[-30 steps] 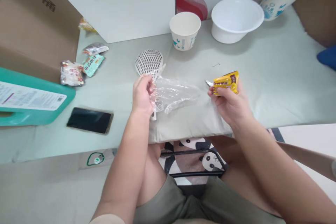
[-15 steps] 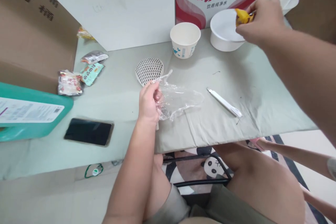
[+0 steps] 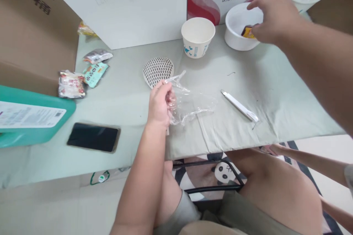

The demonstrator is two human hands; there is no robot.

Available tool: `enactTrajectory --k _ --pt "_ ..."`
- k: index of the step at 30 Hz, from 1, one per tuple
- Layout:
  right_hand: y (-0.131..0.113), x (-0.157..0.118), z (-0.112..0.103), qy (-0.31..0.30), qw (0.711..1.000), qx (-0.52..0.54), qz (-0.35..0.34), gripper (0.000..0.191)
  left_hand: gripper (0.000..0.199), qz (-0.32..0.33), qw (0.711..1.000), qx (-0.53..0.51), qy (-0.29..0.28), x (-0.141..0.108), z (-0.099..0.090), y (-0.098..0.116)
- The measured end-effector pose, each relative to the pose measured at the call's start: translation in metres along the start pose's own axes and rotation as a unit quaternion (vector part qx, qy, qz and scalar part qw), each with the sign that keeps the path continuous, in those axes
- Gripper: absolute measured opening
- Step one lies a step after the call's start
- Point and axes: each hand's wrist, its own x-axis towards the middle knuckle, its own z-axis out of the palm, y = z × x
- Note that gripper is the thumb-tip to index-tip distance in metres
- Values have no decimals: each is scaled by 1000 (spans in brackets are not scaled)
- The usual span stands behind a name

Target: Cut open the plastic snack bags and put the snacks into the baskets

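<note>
The white bowl (image 3: 235, 39) could tip if the right hand (image 3: 277, 18), low over its rim, knocked it. That hand's fingers stand apart, the yellow packet (image 3: 248, 32) lying inside the bowl beside the thumb, while the left hand (image 3: 160, 104) pinches the clear plastic bag (image 3: 190, 107) near the perforated ladle (image 3: 158, 70).

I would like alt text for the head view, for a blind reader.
The right hand is open over a white bowl with a yellow packet inside; the left hand holds clear plastic. A paper cup, strainer, white cutter and phone are nearby.
</note>
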Motion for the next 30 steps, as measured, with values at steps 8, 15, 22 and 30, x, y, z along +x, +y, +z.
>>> enactTrajectory --k 8,15,22,30 --pt "-10 -277 87 49 991 7 121 22 35 -18 997 3 -74 -15 -10 3" --pt "3 -305 121 19 969 111 218 64 24 4 995 -85 -49 -31 -20 4" --pt "-13 -297 149 -84 879 270 383 55 28 46 985 -81 -147 -36 -12 -18" --pt "-18 -284 133 -31 883 223 412 20 25 48 995 3 -85 -35 -5 -21"
